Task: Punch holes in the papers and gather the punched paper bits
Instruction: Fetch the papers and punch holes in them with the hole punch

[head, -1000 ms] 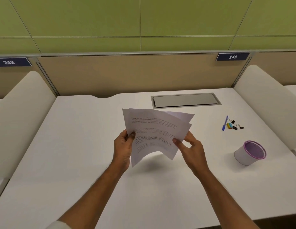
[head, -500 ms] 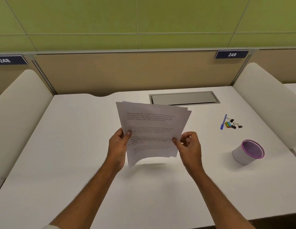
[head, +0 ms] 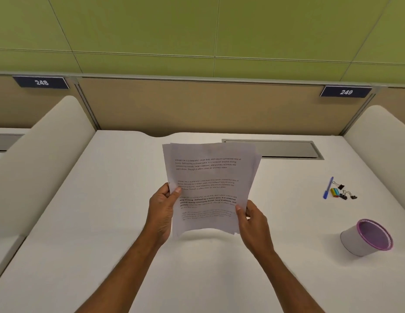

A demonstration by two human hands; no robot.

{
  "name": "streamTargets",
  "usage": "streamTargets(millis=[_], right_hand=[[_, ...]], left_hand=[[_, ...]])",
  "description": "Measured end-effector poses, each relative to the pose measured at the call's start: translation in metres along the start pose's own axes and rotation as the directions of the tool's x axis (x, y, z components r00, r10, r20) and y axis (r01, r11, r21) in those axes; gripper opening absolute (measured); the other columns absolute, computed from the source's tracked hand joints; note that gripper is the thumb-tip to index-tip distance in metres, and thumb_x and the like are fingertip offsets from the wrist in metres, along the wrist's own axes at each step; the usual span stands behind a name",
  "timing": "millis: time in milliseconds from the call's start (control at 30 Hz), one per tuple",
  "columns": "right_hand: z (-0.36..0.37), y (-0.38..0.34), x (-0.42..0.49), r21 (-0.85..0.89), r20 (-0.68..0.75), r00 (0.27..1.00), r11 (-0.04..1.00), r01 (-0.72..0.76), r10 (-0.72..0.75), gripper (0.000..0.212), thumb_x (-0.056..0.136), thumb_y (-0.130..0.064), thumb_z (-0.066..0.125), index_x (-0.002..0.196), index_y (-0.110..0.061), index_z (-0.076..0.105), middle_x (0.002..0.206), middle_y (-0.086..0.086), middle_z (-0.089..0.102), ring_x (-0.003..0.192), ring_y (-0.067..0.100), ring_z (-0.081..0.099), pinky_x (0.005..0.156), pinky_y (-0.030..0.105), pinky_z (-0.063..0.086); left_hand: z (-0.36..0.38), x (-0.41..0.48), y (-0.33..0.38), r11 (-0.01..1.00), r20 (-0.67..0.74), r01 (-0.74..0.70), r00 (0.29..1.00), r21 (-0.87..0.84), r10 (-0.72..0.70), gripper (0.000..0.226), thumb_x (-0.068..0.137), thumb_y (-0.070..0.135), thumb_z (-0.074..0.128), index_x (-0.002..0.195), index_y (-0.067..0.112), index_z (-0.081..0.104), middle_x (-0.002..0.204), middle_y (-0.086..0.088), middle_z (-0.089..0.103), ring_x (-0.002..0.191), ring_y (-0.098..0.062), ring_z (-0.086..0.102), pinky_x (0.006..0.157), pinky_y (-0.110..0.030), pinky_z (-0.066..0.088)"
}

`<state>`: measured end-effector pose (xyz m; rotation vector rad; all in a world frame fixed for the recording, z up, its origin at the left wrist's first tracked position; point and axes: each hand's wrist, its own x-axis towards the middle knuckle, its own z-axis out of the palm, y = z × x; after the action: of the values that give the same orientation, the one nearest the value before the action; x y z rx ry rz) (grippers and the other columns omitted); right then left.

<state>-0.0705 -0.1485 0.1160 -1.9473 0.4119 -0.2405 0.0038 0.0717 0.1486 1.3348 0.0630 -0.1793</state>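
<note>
A small stack of printed white papers (head: 210,181) is held upright above the white desk (head: 106,222), its sheets nearly squared, the bottom edge curling just over the desktop. My left hand (head: 162,213) grips the stack's left edge, thumb on the front sheet. At the lower right edge my right hand (head: 253,227) pinches the stack, thumb in front. No hole punch is in view.
A white cup with a purple rim (head: 366,237) lies tilted at the right. Behind it lie a blue pen (head: 327,188), a coloured eraser-like block (head: 335,192) and several black binder clips (head: 346,195). A grey cable hatch (head: 285,149) is at the back; padded dividers flank the desk.
The fanned, tilted sheets have been squared into one upright stack. My right hand has slid down to the lower right edge. The camera view has shifted a little.
</note>
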Motion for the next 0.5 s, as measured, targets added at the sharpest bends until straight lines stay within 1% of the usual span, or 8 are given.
streamTargets(millis=[100, 167, 233, 333, 433, 500], right_hand=[[0.015, -0.002, 0.004, -0.007, 0.007, 1.0, 1.0, -0.006, 0.007, 0.019, 0.104, -0.024, 0.047, 0.103, -0.024, 0.066, 0.096, -0.015, 0.072, 0.085, 0.002, 0.066, 0.065, 0.014, 0.052], [0.027, -0.005, 0.007, -0.013, 0.024, 1.0, 1.0, -0.001, 0.001, 0.019, 0.104, -0.023, 0.047, 0.1, -0.022, 0.066, 0.094, -0.014, 0.072, 0.084, 0.004, 0.065, 0.063, 0.013, 0.051], [0.041, -0.008, 0.008, -0.006, 0.041, 0.999, 1.0, 0.015, -0.015, 0.019, 0.104, -0.023, 0.046, 0.1, -0.021, 0.065, 0.096, -0.014, 0.071, 0.086, 0.001, 0.063, 0.064, 0.015, 0.052], [0.061, -0.012, 0.009, 0.018, 0.051, 0.998, 0.999, 0.03, -0.031, 0.019, 0.105, -0.022, 0.045, 0.105, -0.02, 0.064, 0.101, -0.012, 0.071, 0.089, 0.0, 0.064, 0.066, 0.011, 0.05], [0.08, -0.018, 0.011, 0.011, 0.047, 0.997, 0.998, 0.065, -0.066, 0.019, 0.105, -0.022, 0.045, 0.109, -0.029, 0.062, 0.103, -0.017, 0.071, 0.091, -0.002, 0.064, 0.068, 0.01, 0.05], [0.092, -0.02, 0.013, 0.008, 0.051, 0.996, 0.998, 0.068, -0.069, 0.021, 0.104, -0.022, 0.047, 0.112, -0.036, 0.06, 0.104, -0.017, 0.07, 0.094, 0.001, 0.065, 0.073, 0.015, 0.052]], left_hand=[[-0.014, 0.004, 0.003, 1.0, -0.01, -0.015, 1.0, -0.004, 0.015, 0.022, 0.099, 0.019, 0.056, 0.113, 0.028, 0.071, 0.117, -0.001, 0.073, 0.107, -0.026, 0.067, 0.086, -0.038, 0.057], [-0.024, 0.006, 0.005, 0.999, -0.019, -0.031, 0.999, -0.01, 0.031, 0.023, 0.099, 0.02, 0.056, 0.112, 0.03, 0.071, 0.117, 0.001, 0.073, 0.105, -0.022, 0.068, 0.082, -0.03, 0.057], [-0.034, 0.008, 0.005, 0.998, -0.026, -0.041, 0.999, -0.041, 0.04, 0.023, 0.099, 0.019, 0.056, 0.114, 0.029, 0.07, 0.118, 0.0, 0.072, 0.104, -0.02, 0.068, 0.078, -0.025, 0.057], [-0.049, 0.013, 0.005, 0.994, -0.045, -0.054, 0.998, -0.091, 0.05, 0.025, 0.099, 0.016, 0.054, 0.118, 0.024, 0.069, 0.119, -0.002, 0.072, 0.101, -0.017, 0.069, 0.076, -0.023, 0.056], [-0.067, 0.021, 0.006, 0.991, -0.07, -0.078, 0.995, -0.11, 0.071, 0.028, 0.099, 0.013, 0.052, 0.119, 0.024, 0.069, 0.12, -0.001, 0.071, 0.103, -0.015, 0.067, 0.079, -0.024, 0.056], [-0.077, 0.026, 0.005, 0.989, -0.079, -0.088, 0.994, -0.12, 0.079, 0.029, 0.099, 0.012, 0.051, 0.121, 0.023, 0.068, 0.122, -0.002, 0.07, 0.105, -0.014, 0.067, 0.081, -0.023, 0.056]])
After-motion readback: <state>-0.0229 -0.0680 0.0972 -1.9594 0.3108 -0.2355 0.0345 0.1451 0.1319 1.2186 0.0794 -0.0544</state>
